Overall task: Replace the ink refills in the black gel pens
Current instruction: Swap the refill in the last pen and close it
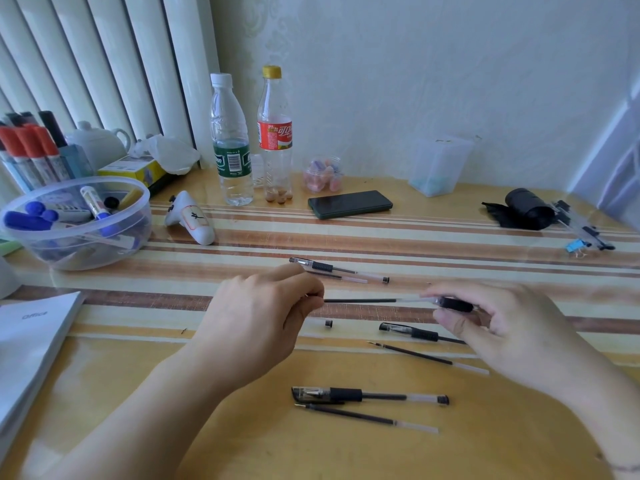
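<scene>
The left hand has its fingers pinched together on one end of a thin black refill, while the right hand has its fingers clamped on a pen barrel by its black grip section; the refill runs straight between the two sets of fingers, its far end inside the barrel. Whether it is going in or coming out cannot be told from this one view. Judging by how things lie on the counter, the job looks to be somewhere in the middle. Just beyond the left fingers lies a pen with what seems a loose refill beside it. Just below the right fingers lies a capped front part of a pen, and near it a bare refill. A small black end piece sits below and between the two sets of fingers. Nearer the person, well below both hands, rests a whole capped pen touching or just beside another loose refill. Which of these are already refilled is not visible, so at least the pen in hand needs closing up, and probably others wait.
</scene>
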{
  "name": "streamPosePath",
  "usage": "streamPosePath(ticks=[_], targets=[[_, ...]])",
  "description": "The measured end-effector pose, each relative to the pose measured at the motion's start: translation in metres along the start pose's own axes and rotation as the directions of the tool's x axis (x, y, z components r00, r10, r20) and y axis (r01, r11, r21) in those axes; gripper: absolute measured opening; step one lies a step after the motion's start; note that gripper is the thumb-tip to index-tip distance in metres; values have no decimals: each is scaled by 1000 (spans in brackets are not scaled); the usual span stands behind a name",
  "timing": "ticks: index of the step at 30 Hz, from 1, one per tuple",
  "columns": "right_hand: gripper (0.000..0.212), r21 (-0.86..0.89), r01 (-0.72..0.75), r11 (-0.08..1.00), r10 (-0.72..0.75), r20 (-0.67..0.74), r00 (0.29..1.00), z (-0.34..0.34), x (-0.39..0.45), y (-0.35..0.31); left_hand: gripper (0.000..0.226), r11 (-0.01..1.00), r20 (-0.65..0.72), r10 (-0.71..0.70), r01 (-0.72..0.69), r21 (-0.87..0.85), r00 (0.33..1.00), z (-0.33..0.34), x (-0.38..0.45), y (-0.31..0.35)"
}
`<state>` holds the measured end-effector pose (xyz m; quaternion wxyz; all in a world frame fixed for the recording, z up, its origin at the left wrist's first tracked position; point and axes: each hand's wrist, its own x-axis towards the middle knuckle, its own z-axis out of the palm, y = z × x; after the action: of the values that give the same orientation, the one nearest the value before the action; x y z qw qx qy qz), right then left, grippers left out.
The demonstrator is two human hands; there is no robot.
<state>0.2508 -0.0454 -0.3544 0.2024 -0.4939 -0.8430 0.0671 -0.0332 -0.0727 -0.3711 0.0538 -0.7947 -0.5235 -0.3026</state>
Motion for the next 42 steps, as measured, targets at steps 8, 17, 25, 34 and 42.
streamPosePath(ticks=[8, 17, 25, 34, 42], targets=[[39, 216, 90, 972, -105, 58, 993, 28, 0, -19, 21, 950, -105, -7, -27, -312, 994, 7, -3, 24], [24, 359, 124, 925, -126, -19, 992, 32, 1, -21, 17, 823, -188, -262, 117, -555, 947, 5, -1, 20], [30, 238, 156, 959, -170, 40, 985, 31, -1, -24, 25, 823, -56, -223, 158, -545, 973, 13, -6, 27], [24, 9, 231, 973, -231, 25, 973, 23, -1, -33, 26, 940, 26, -124, 126, -317, 992, 9, -6, 32], [25, 1, 184, 983, -183, -84, 980, 24, -5, -41, 21, 979, 4, -83, 82, -186, 997, 9, -6, 34]])
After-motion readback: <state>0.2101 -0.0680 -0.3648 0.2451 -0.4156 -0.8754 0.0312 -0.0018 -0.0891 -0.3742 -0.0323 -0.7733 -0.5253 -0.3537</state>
